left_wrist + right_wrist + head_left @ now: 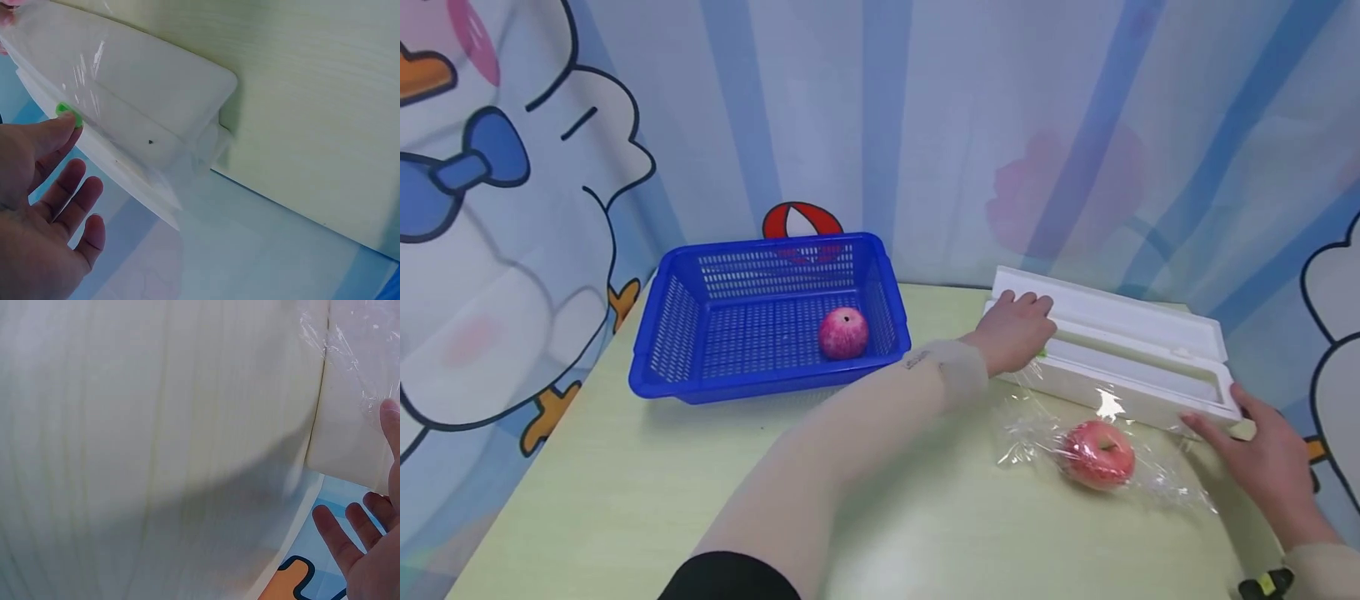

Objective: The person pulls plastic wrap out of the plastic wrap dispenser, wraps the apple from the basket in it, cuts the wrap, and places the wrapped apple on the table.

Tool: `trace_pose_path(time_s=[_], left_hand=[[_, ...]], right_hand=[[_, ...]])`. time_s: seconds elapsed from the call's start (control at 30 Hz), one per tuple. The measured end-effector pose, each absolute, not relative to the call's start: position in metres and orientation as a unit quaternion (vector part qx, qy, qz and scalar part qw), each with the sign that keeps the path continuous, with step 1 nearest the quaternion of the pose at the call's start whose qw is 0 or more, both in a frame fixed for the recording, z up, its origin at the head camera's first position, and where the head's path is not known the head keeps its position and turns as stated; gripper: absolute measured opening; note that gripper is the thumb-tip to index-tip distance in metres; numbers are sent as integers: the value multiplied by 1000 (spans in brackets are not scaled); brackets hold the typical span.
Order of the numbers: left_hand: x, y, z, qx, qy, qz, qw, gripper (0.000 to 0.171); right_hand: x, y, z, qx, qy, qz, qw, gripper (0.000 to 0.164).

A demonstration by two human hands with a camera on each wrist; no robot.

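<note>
A long white cling film dispenser box [1150, 406] lies at the right back of the table with its lid raised. My left hand [1015, 332] is at the box's left end, its thumb and forefinger pinching a small green slider [69, 114]; the other fingers are loosely bent. My right hand [1270, 454] holds the box's right end, thumb on the front face and forefinger over the end. Clear cling film [1018, 433] spreads from the box's front over the table. A red apple [1099, 454] sits in that film, which looks bunched on both sides of it.
A blue plastic basket [767, 385] stands left of the box, with another red apple [843, 333] inside at its right. The pale table [647, 500] meets a printed cartoon curtain [940, 150] at the back and sides.
</note>
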State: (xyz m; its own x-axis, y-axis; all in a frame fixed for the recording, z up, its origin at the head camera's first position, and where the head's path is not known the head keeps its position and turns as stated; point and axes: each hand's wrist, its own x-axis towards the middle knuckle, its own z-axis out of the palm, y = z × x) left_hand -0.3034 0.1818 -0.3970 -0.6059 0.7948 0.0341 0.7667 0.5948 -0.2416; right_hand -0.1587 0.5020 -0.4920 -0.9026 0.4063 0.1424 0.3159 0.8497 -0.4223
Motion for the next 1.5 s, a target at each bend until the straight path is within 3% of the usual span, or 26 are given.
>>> trace_pose_path(time_s=[0.63,0.83,1.0,1.23,1.5], left_hand=[[-310,140,-395,-408,-895,160,84,34],[-307,142,-393,-394,-900,169,80,28],[-300,158,-403,-427,-890,143,63,45],[-298,166,-419,-442,-876,141,129,34],[-300,162,-423,-447,-877,103,143,34]], right_hand=[[-160,503,-490,-202,-955,202,85,103],[-161,503,-488,-198,-954,206,85,105],[-161,503,-486,-196,-957,199,79,104],[-159,504,-488,-172,-961,197,86,101],[-154,501,-487,-157,-960,201,120,98]])
